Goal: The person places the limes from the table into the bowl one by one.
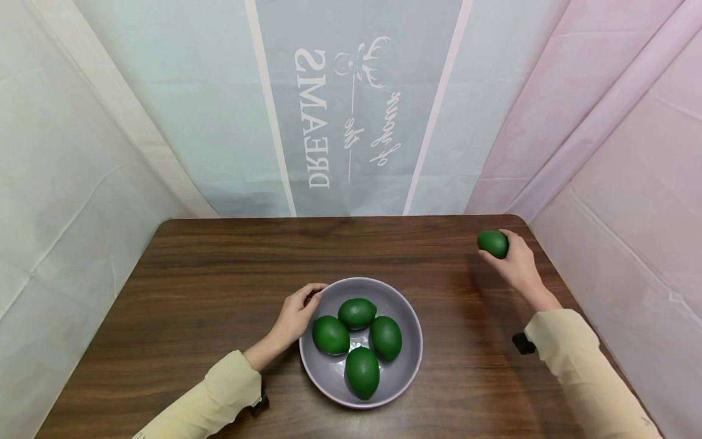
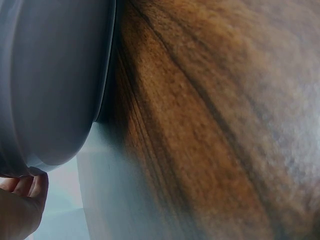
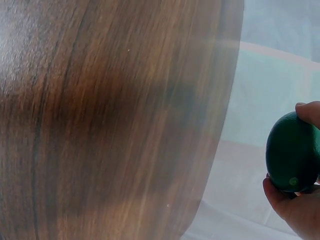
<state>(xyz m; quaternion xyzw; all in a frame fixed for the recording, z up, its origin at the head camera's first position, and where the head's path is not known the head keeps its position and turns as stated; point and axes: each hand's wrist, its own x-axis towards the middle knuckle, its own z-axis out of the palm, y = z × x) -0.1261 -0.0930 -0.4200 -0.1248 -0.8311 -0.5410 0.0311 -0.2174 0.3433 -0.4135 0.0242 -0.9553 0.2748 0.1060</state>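
A round grey-purple bowl [image 1: 359, 403] sits on the brown wooden table, toward its near side. Several smooth green avocados [image 1: 357, 313] lie spread in it. My left hand [image 1: 290, 317] holds the bowl's rim at its upper left, with the thumb over the edge. In the left wrist view, fingertips [image 2: 37, 187] touch the outside of the bowl [image 2: 55, 85] just below the rim. At the far right of the table, my right hand [image 1: 520, 263] grips another green avocado [image 1: 493, 243] between thumb and fingers. The right wrist view shows this avocado [image 3: 290, 152] held above the table surface.
The wood-grain table [image 1: 219, 268] has rounded far corners. Pale fabric walls stand close at the left [image 1: 66, 183], right [image 1: 631, 201] and back [image 1: 351, 195]; the back one bears mirrored lettering. A small black device [image 1: 523, 343] is under the right cuff.
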